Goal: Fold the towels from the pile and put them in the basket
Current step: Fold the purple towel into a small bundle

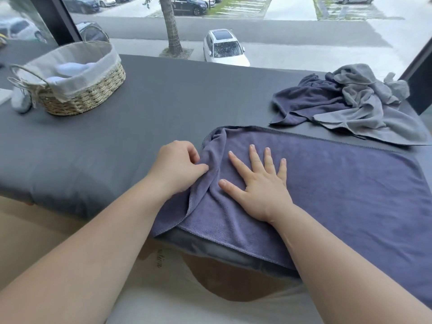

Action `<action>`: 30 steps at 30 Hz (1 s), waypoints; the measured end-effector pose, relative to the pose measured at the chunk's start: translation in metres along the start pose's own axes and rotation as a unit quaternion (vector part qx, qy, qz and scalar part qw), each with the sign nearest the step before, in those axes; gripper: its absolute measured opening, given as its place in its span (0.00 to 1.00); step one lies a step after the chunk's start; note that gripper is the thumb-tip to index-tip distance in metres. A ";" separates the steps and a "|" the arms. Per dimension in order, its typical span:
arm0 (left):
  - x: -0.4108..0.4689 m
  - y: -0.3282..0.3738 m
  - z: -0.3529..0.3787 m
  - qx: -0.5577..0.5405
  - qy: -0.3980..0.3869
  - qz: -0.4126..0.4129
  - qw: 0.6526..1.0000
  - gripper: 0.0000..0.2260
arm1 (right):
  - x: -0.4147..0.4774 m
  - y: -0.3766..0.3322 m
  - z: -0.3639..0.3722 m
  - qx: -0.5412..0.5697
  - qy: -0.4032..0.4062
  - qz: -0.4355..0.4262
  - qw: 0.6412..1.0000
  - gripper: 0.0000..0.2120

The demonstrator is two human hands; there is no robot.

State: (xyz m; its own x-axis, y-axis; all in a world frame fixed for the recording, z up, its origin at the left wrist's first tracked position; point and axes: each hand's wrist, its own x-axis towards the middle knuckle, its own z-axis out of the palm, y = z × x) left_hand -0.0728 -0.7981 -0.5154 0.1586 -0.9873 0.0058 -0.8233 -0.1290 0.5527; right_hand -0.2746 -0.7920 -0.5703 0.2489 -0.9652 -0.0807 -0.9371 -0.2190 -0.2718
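Left grip (pixel 178 164) is clenching on the purple towel (pixel 339 183): its fingers are curling inward, and the thumb and fingertips are pinching a bunched ridge of cloth at the towel's left end. That end is rising off the bench (pixel 163 94) in a loose fold, while the rest is lying flat. Right grip (pixel 259 185) is released and holding nothing: the palm is lying flat on the towel just beside the ridge, and the straight, spread fingers (pixel 238 163) are pointing away from the person and pressing the cloth down. Both bare forearms are reaching in from the near edge. The purple towel is lying spread across the near right part of the bench, which is wearing a dark grey cover, and the towel's near hem is hanging a little over the bench's front edge. The pile (pixel 350 104) is sitting at the far right, apart from the spread towel; a dark blue towel (pixel 311 99) is lying crumpled in it, with a grey towel (pixel 364 115) partly over it. The basket (pixel 93 94), woven, with a pale cloth lining and wire handles, is standing at the far left, well apart from both hands, and white folded cloth (pixel 70 69) is showing inside it. A pale rounded object (pixel 21 101) is resting beside the basket; I cannot tell what it is. A white car (pixel 224 47) and a tree trunk (pixel 171 26) are showing through the window behind the bench.
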 end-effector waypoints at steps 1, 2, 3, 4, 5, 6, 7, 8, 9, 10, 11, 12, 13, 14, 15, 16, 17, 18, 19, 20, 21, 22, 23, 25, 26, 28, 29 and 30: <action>0.000 0.000 -0.003 -0.024 0.017 -0.009 1.000 0.10 | 0.000 0.000 0.000 0.002 -0.002 0.000 1.000 0.38; 0.001 -0.001 -0.006 -0.042 0.032 -0.016 0.998 0.11 | 0.000 0.000 0.000 0.004 -0.003 0.001 1.000 0.39; 0.002 -0.003 -0.009 -0.056 0.043 -0.024 0.997 0.12 | 0.000 0.001 0.000 0.006 -0.002 0.000 1.000 0.39; 0.005 -0.007 -0.011 -0.065 0.048 -0.033 0.996 0.13 | 0.001 0.001 0.000 0.005 -0.002 0.000 1.000 0.40; 0.008 -0.011 -0.013 -0.073 0.046 -0.047 0.995 0.13 | 0.001 0.001 0.001 0.003 -0.001 -0.001 1.000 0.40; 0.011 -0.016 -0.014 -0.092 0.032 -0.067 0.993 0.13 | 0.001 0.001 0.002 0.002 -0.001 -0.001 1.000 0.40; 0.014 -0.019 -0.015 -0.127 0.014 -0.089 0.988 0.13 | 0.002 0.002 0.002 0.002 0.000 -0.001 1.000 0.40; 0.016 -0.020 -0.015 -0.173 0.000 -0.113 0.978 0.13 | 0.002 0.002 0.002 0.001 -0.001 -0.001 1.000 0.40; 0.018 -0.021 -0.016 -0.221 -0.004 -0.135 0.966 0.14 | 0.002 0.002 0.003 -0.001 -0.001 -0.001 1.000 0.40; 0.020 -0.020 -0.017 -0.261 0.004 -0.150 0.954 0.15 | 0.002 0.002 0.003 -0.003 0.000 -0.002 1.000 0.41; 0.023 -0.020 -0.017 -0.289 0.022 -0.159 0.944 0.16 | 0.003 0.002 0.003 -0.005 0.000 -0.002 1.000 0.41; 0.026 -0.019 -0.018 -0.310 0.041 -0.163 0.936 0.16 | 0.003 0.002 0.003 -0.005 0.000 -0.001 1.000 0.41; 0.030 -0.020 -0.019 -0.325 0.063 -0.163 0.929 0.15 | 0.003 0.002 0.003 -0.006 -0.001 -0.001 1.000 0.41; 0.035 -0.024 -0.019 -0.329 0.089 -0.157 0.927 0.14 | 0.003 0.002 0.003 -0.006 -0.002 -0.001 1.000 0.41; 0.040 -0.028 -0.020 -0.322 0.116 -0.143 0.929 0.13 | 0.003 0.002 0.003 -0.007 -0.002 0.000 1.000 0.41; 0.045 -0.031 -0.022 -0.301 0.142 -0.126 0.935 0.14 | 0.003 0.002 0.003 -0.007 -0.004 0.000 1.000 0.41; 0.051 -0.034 -0.026 -0.270 0.166 -0.102 0.943 0.14 | 0.003 0.002 0.003 -0.007 -0.005 0.000 1.000 0.42; 0.056 -0.033 -0.031 -0.232 0.189 -0.074 0.951 0.15 | 0.003 0.003 0.003 -0.008 -0.007 0.000 1.000 0.42; 0.061 -0.030 -0.036 -0.192 0.210 -0.041 0.958 0.15 | 0.003 0.003 0.003 -0.009 -0.008 0.000 1.000 0.42; 0.064 -0.025 -0.042 -0.155 0.224 -0.003 0.962 0.15 | 0.003 0.003 0.003 -0.009 -0.009 0.000 1.000 0.42; 0.066 -0.020 -0.046 -0.125 0.227 0.034 0.965 0.15 | 0.003 0.002 0.003 -0.008 -0.010 0.000 1.000 0.42; 0.066 -0.014 -0.047 -0.102 0.213 0.068 0.969 0.15 | 0.003 0.002 0.003 -0.007 -0.010 0.001 1.000 0.41; 0.062 -0.008 -0.045 -0.088 0.180 0.095 0.975 0.15 | 0.003 0.002 0.002 -0.005 -0.011 0.002 1.000 0.41; 0.045 0.001 -0.032 -0.067 0.064 0.141 0.986 0.16 | 0.003 0.002 0.002 -0.004 -0.012 0.004 1.000 0.41; 0.032 0.003 -0.023 -0.052 0.006 0.168 0.984 0.16 | 0.003 0.002 0.002 -0.004 -0.012 0.004 1.000 0.41; 0.010 -0.001 -0.006 -0.028 -0.060 0.230 0.971 0.13 | 0.004 0.002 0.002 -0.001 -0.013 0.004 1.000 0.39; 0.001 -0.005 0.001 -0.020 -0.062 0.257 0.964 0.12 | 0.004 0.002 0.002 0.001 -0.014 0.003 1.000 0.39; -0.006 -0.011 0.006 -0.012 -0.039 0.275 0.960 0.10 | 0.004 0.002 0.002 0.002 -0.014 0.003 1.000 0.39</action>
State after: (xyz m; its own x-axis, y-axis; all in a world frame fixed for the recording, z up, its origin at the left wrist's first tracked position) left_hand -0.0677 -0.7915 -0.5264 -0.3397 -0.9093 0.2404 -0.7578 0.4160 0.5026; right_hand -0.2754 -0.7962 -0.5730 0.2500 -0.9621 -0.1091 -0.9376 -0.2124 -0.2754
